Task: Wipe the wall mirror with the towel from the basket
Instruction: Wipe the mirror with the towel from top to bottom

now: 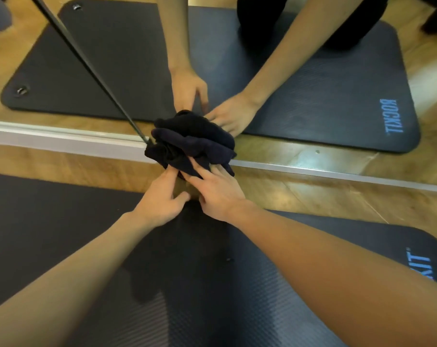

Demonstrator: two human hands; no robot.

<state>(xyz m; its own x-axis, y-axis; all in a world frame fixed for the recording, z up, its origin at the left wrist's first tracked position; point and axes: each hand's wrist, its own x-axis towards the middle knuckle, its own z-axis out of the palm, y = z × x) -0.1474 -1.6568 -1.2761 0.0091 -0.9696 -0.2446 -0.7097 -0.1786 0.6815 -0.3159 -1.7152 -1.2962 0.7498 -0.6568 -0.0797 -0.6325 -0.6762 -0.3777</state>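
A dark navy towel [187,146] is bunched up against the bottom edge of the wall mirror [312,78], right at its metal base rail [62,139]. My right hand [217,191] presses its fingers into the towel's lower right part. My left hand [160,199] touches the towel's lower edge with its fingertips, thumb spread toward the right hand. The mirror reflects both hands and forearms above the towel. No basket is in view.
I am over a dark exercise mat [187,284] with blue lettering at its right end. A strip of wooden floor [312,194] lies between mat and mirror. A thin dark seam or rod [82,61] runs diagonally across the mirror down to the towel.
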